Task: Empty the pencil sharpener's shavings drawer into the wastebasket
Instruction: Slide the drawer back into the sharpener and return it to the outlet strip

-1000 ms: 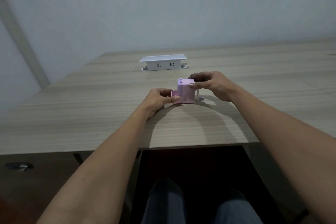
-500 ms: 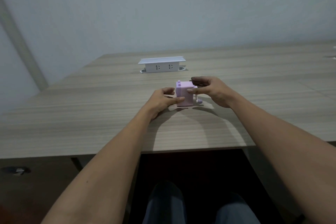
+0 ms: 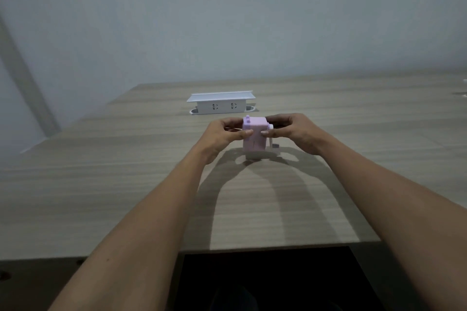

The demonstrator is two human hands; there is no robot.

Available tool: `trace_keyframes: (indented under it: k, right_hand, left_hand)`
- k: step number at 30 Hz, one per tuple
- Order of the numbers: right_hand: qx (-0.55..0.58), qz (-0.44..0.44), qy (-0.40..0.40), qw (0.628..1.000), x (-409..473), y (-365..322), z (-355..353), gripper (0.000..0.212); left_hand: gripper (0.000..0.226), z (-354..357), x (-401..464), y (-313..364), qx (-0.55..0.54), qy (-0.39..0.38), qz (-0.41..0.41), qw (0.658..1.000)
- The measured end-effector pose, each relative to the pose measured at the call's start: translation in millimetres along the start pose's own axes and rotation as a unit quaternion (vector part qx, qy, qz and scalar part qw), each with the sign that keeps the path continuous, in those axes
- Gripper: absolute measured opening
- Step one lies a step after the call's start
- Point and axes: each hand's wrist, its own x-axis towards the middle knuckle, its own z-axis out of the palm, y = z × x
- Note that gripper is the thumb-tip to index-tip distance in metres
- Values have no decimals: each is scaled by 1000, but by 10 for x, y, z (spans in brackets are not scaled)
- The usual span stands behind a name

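Note:
A small pink pencil sharpener (image 3: 255,137) is held upright between both hands, slightly above the wooden table (image 3: 126,184), with its shadow underneath. My left hand (image 3: 222,135) grips its left side, thumb on the front face. My right hand (image 3: 294,131) grips its right side, next to the white crank handle (image 3: 271,142). The drawer sits flush in the body; no part of it sticks out. No wastebasket is in view.
A white pop-up power socket box (image 3: 221,103) stands on the table behind the sharpener. The table's near edge runs across the lower frame, with dark space below it. A plain wall rises behind the table.
The drawer that stuck out at the lower left a second ago is no longer visible outside the body. Both hands have closed on the sharpener and raised it off the table.

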Motion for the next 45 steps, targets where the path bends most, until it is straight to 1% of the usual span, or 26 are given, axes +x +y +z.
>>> trace_keyframes:
  k: [3, 10, 14, 17, 23, 26, 32, 39, 45]
  right_hand:
    - [3, -7, -6, 1000, 248, 5, -50, 47]
    - [21, -21, 26, 999, 833, 187, -147, 49]
    - [39, -12, 43, 998, 1164, 373, -165, 50]
    - [34, -9, 38, 999, 1399, 472, -195, 47]
    - [22, -10, 49, 999, 1835, 609, -339, 52]
    - [21, -13, 49, 999, 1974, 620, -390, 51]
    - [26, -1, 56, 998, 2139, 770, -428, 49]
    - [18, 11, 69, 997, 2155, 860, -427, 48]
    - [9, -3, 95, 995, 2200, 899, -406, 45]
  left_hand:
    - [48, -53, 222, -16, -9, 12, 5, 1000]
    - [53, -188, 816, -156, -4, 22, -14, 1000]
    - [54, -249, 1174, -311, -3, 31, -23, 999]
    - [54, -298, 1392, -389, -2, 38, -33, 999]
    - [54, -350, 1815, -482, 2, 43, -26, 999]
    - [60, -377, 1972, -501, 6, 55, -27, 998]
    - [61, -364, 2173, -636, -5, 88, -32, 996]
    - [54, -286, 2212, -702, -17, 77, -52, 996]
    - [52, -251, 2281, -757, -47, 101, -60, 992]
